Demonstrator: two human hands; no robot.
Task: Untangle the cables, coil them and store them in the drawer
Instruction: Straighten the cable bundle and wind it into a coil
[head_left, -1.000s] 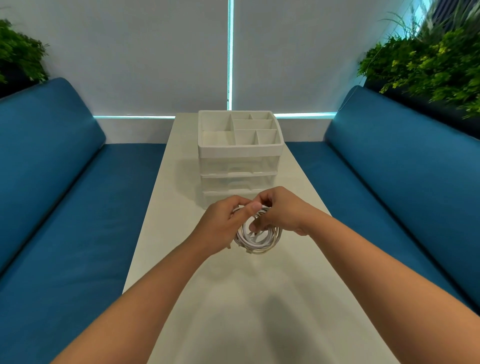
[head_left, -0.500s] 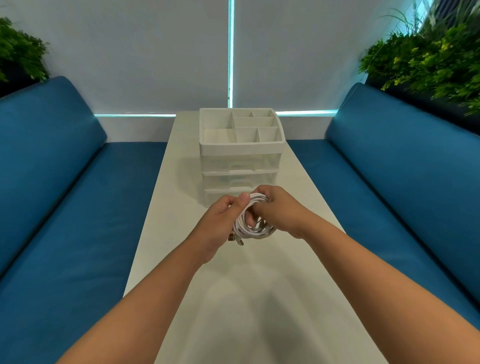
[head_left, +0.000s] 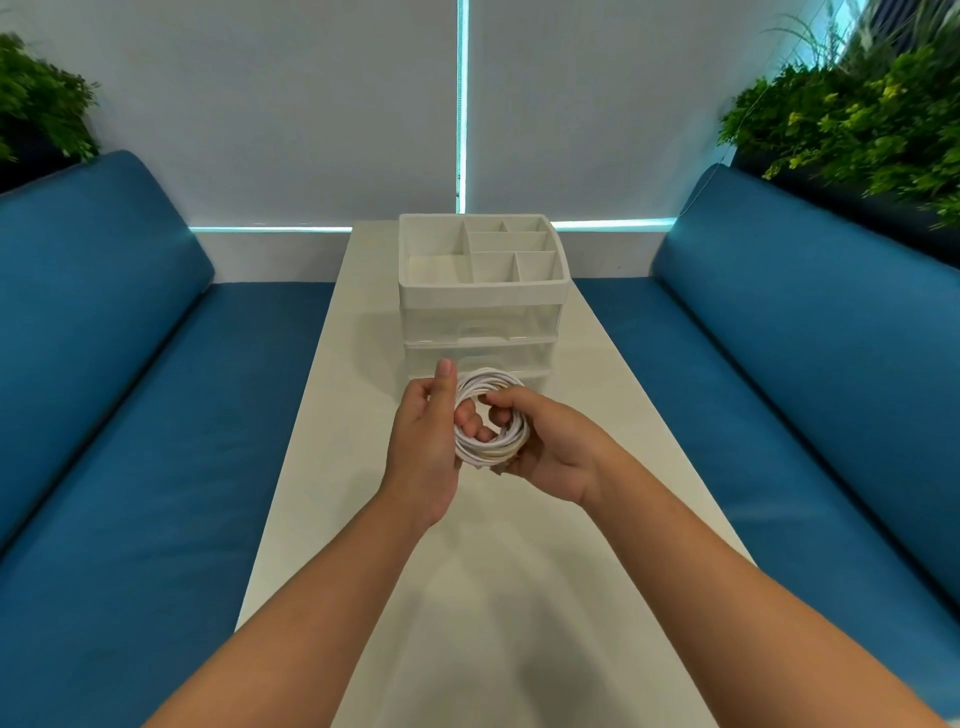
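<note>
A coil of white cable (head_left: 488, 448) forms a round ring held above the white table (head_left: 519, 597), just in front of the drawer unit. My left hand (head_left: 426, 441) grips the ring's left side, thumb pointing up and fingers showing through the loop. My right hand (head_left: 545, 447) holds the right and lower side, fingers curled over the coil. The white drawer unit (head_left: 480, 306) stands mid-table, with a divided tray on top and two clear drawers below, both shut.
Blue padded benches (head_left: 130, 415) run along both sides of the narrow table. Green plants (head_left: 857, 124) sit behind the right bench and at the far left. A white wall with a lit strip stands behind the drawer unit.
The coil has been turned from a bunched bundle into an open, flat ring facing me. My left thumb has lifted upright and both hands have shifted slightly toward the drawer unit.
</note>
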